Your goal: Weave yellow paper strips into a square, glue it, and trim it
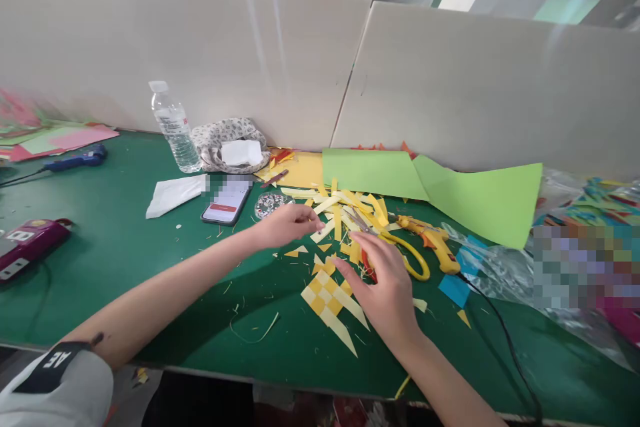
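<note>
Above the desk (pixel 125 247), the right hand (pixel 384 280) was spread

Whether the left hand (pixel 286 225) pinched something, I could not tell. Just beside the right hand, woven paper (pixel 323 293) lay on the desk; beyond it were paper strips (pixel 337 223) and scissors (pixel 424 268).

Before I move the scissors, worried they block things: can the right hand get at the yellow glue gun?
Probably yes: the right hand looks empty, and the scissors' yellow handle between it and the glue gun lies low.

The phone (pixel 227 203) lies left of the woven piece (pixel 323 295), the glue gun (pixel 442 247) right.
</note>
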`<state>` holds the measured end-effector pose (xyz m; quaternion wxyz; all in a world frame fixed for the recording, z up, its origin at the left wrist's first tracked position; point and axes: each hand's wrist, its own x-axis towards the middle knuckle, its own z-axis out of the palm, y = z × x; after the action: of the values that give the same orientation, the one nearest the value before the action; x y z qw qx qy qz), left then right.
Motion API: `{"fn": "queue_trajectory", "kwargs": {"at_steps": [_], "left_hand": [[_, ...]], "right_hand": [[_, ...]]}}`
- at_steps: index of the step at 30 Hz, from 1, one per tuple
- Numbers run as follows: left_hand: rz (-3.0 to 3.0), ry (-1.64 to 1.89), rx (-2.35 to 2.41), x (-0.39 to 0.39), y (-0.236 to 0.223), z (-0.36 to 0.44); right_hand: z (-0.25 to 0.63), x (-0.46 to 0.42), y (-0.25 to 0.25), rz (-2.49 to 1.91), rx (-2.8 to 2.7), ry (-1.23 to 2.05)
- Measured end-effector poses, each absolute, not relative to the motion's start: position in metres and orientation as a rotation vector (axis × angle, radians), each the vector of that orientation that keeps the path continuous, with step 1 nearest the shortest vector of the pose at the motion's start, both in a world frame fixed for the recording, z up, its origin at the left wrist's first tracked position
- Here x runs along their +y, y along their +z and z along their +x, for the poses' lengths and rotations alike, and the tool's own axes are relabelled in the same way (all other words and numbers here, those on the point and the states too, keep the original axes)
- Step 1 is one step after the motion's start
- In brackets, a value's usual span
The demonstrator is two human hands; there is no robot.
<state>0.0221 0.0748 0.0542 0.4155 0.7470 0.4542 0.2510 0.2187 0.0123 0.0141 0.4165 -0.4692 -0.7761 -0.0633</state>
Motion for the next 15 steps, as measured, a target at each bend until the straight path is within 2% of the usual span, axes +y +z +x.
{"fn": "queue_trajectory", "kwargs": {"at_steps": [5,9,15], "left_hand": [[1.329,0.824,0.883,0.031,0.048,0.049],[1.128,0.917,0.867,0.021,0.037,0.057],[1.015,0.949,0.768,0.02,0.019,0.061]], "right_hand": [[0.209,0.002,0.017,-0.933,-1.918,-0.113],[0.209,0.001,0.018,-0.916,-1.84,-0.141],[0.213,0.005,0.016,-0.846,-2.014,-0.293]]}}
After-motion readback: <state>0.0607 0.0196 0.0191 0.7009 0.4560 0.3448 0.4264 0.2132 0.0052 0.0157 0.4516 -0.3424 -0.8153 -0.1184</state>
